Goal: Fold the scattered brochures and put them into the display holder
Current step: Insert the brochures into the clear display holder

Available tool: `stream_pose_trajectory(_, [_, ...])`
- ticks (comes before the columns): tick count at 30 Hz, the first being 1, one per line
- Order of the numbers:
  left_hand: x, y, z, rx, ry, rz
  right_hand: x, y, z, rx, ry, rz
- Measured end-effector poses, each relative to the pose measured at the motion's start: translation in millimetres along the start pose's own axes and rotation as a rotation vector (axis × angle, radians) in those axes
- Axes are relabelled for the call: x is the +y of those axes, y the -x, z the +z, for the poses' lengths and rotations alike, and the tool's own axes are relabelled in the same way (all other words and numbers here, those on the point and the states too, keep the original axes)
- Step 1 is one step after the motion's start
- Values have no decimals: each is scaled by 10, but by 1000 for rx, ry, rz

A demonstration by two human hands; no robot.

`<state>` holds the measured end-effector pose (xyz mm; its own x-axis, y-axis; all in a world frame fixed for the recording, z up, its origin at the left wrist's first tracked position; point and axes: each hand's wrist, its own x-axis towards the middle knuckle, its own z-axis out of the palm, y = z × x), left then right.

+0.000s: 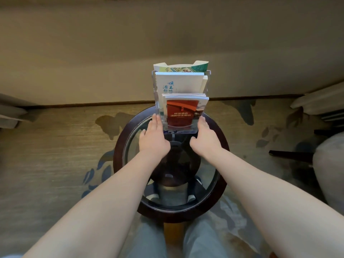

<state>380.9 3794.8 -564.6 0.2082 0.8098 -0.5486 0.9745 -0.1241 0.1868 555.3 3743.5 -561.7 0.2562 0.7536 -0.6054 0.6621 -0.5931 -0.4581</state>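
Observation:
A clear acrylic display holder (158,108) with three stepped tiers stands at the far side of a round glass-topped table (128,146). Its front tier holds a stack of folded brochures with a red cover (182,112). White brochures with blue characters (179,83) fill the middle tier, and a green patterned one (181,67) stands in the back tier. My left hand (153,138) lies flat with fingers together against the holder's left side. My right hand (205,136) lies the same way against its right side. Neither hand holds a brochure.
The table has a dark wooden rim (119,151) and stands on patterned carpet (55,146). A beige wall with a dark skirting board (93,104) runs behind. A grey upholstered seat (329,164) is at the right, and my knees are under the table's near edge.

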Motion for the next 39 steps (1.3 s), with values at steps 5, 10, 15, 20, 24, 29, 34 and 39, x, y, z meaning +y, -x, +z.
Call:
stream_pose_trajectory(5, [-100, -33, 5, -2, 32, -21, -69, 21, 43, -50, 52, -16])
stream_pose_trajectory(10, [-208, -74, 2, 3, 74, -17, -141, -8, 112, -76, 115, -21])
stream_pose_trajectory(15, [-226, -25, -21, 90, 116, 19, -231, 35, 154, 19, 85, -15])
stream_pose_trajectory(20, [-191, 17, -128, 247, 261, 90, -355, 15, 90, 226, -299, -30])
stream_pose_trajectory(24, [-82, -78, -276, 261, 394, 82, -452, -72, 35, 244, -367, -62])
stream_pose_trajectory(29, [-5, -106, -278, 246, 530, 36, -502, -21, 84, 221, -390, -21])
stream_pose_trajectory(34, [-23, -106, -283, 251, 589, -3, -571, -65, 73, 189, -336, -29])
stream_pose_trajectory(39, [-31, -108, -287, 218, 571, -1, -570, -61, 55, 165, -273, -70])
